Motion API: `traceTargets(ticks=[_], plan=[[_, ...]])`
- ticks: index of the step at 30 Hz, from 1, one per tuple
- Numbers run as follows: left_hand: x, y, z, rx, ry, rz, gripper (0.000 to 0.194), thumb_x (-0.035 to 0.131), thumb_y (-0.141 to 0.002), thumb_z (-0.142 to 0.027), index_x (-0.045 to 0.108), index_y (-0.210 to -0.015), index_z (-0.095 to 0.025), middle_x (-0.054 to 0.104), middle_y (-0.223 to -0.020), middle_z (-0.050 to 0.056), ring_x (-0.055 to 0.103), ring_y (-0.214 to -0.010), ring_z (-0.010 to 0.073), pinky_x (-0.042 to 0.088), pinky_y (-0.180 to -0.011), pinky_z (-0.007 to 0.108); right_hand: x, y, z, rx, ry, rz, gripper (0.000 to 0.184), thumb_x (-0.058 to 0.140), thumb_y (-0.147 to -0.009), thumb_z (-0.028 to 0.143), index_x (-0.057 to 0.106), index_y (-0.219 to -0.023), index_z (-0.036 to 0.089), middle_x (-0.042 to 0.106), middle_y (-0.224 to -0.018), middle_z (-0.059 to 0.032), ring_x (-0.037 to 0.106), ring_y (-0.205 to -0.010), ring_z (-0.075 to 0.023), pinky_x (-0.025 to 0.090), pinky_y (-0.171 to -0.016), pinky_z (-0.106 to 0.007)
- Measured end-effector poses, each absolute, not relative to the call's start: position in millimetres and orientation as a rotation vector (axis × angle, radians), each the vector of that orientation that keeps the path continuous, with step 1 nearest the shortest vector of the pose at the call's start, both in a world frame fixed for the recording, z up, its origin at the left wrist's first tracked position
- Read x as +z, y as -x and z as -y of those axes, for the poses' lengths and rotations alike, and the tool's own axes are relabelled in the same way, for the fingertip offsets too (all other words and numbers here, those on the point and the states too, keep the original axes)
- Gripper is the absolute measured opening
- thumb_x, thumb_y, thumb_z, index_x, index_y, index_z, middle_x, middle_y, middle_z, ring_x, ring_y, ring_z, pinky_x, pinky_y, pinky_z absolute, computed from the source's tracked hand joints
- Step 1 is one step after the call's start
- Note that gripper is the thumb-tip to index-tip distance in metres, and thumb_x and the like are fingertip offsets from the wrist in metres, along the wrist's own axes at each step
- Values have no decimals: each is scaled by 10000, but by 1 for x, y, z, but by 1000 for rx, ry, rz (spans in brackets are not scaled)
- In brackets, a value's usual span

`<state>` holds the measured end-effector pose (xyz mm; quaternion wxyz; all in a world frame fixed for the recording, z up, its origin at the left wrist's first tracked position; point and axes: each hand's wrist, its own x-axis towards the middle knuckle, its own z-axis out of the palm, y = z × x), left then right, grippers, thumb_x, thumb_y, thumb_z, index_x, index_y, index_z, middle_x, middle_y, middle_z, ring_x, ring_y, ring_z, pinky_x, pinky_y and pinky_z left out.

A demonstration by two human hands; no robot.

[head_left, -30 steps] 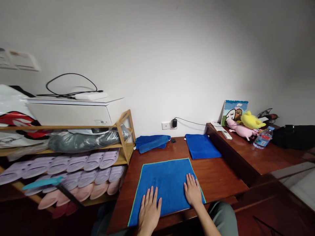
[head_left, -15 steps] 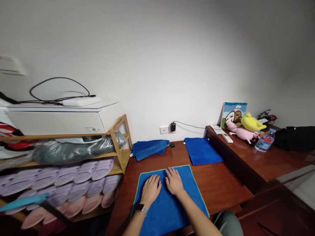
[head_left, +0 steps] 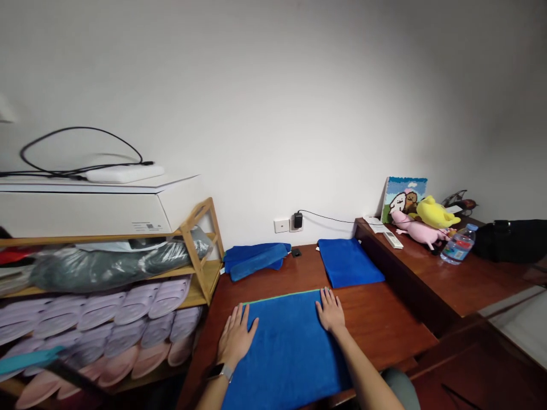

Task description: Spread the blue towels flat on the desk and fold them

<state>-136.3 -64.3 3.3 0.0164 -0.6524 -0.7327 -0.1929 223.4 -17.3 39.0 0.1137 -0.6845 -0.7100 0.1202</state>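
A blue cloth (head_left: 287, 347) with a green-edged far side lies spread flat on the brown wooden table (head_left: 384, 324). My left hand (head_left: 236, 337), wearing a watch on its wrist, rests open over the cloth's far left corner. On the far right corner lies my right hand (head_left: 331, 312), fingers stretched out and palm down. Behind, a folded blue cloth (head_left: 348, 262) lies flat to the right. Several blue cloths (head_left: 257, 259) sit in a loose heap against the wall on the left.
A wooden shoe rack (head_left: 209, 273) with several purple slippers (head_left: 139, 302) and a white box (head_left: 85, 213) stands left. On the raised right surface are a remote (head_left: 393, 240), plush toys (head_left: 421, 229), a water bottle (head_left: 459, 246) and a black bag (head_left: 513, 242).
My hands have spread apart from the cloth's middle, the left one to its left edge and the right one to its right edge. The camera view has shifted slightly.
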Motion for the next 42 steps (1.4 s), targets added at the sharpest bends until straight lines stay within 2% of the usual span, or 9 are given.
traceTargets(ticks=[6, 12, 17, 22, 26, 31, 35, 39, 42], plan=[[39, 164, 102, -1105, 1757, 2378, 576, 336, -941, -477, 773, -1158, -172, 798, -1280, 156, 723, -1234, 295, 542, -1111, 441, 30, -257, 27, 454, 1627, 1710, 741, 258, -1052, 530, 526, -1589, 97, 420, -1694, -144, 382, -1583, -251, 303, -1305, -444], [25, 196, 182, -1327, 1579, 2342, 342, 453, -861, -468, 741, -926, -294, 852, -1025, 72, 786, -993, 311, 630, -934, 461, 19, -311, 88, 367, 1531, 1464, 666, 346, -1023, 524, 722, -1388, 113, 681, -1450, -181, 624, -1380, -320, 456, -1225, -512], [52, 94, 182, -1216, 2093, 1956, 313, 467, -969, -385, 756, -1052, -299, 830, -1121, 58, 756, -1100, 257, 590, -1037, 421, 58, -222, 129, 321, 1346, 1851, 503, 376, -1071, 367, 707, -1413, 207, 682, -1460, -125, 602, -1393, -274, 455, -1224, -480], [80, 15, 133, -775, 2336, 1894, 418, 400, -980, -170, 736, -1223, -224, 779, -1277, 96, 696, -1232, 231, 522, -1119, 393, 90, -128, 117, 311, 1340, 2165, 415, 409, -1064, 238, 724, -1334, 224, 748, -1242, -109, 678, -1158, -258, 532, -1059, -394], [71, 21, 96, -688, 2308, 1958, 480, 402, -960, -143, 710, -1327, -184, 736, -1392, 131, 641, -1342, 249, 453, -1195, 419, 89, -111, 82, 332, 1463, 2240, 494, 371, -1074, 247, 627, -1493, 194, 667, -1461, -123, 584, -1368, -261, 413, -1198, -391], [40, 51, 81, -575, 2227, 2104, 583, 414, -1006, -382, 604, -1505, -148, 568, -1610, 178, 473, -1534, 341, 351, -1273, 562, 63, -135, 52, 387, 1567, 2351, 599, 325, -1104, 435, 420, -1663, 240, 389, -1726, -56, 291, -1618, -239, 189, -1328, -467], [22, 88, 83, -432, 2077, 2292, 724, 358, -1012, -533, 475, -1602, -131, 429, -1706, 163, 366, -1603, 314, 284, -1309, 528, 53, -185, 42, 355, 1819, 2234, 634, 256, -1107, 446, 349, -1693, 223, 302, -1757, -63, 213, -1645, -224, 107, -1335, -465], [29, 116, 84, -458, 2074, 2275, 724, 318, -1010, -532, 530, -1560, -112, 517, -1646, 190, 435, -1563, 313, 320, -1288, 535, 66, -227, 37, 401, 1994, 2190, 661, 242, -1106, 435, 294, -1708, 166, 254, -1774, -77, 160, -1657, -231, 94, -1331, -450], [46, 105, 87, -508, 2111, 2179, 651, 313, -1025, -458, 625, -1470, -100, 625, -1546, 208, 513, -1498, 331, 335, -1277, 547, 80, -223, 45, 359, 1952, 2175, 630, 278, -1106, 399, 418, -1656, 126, 389, -1720, -138, 262, -1625, -264, 142, -1317, -442]])
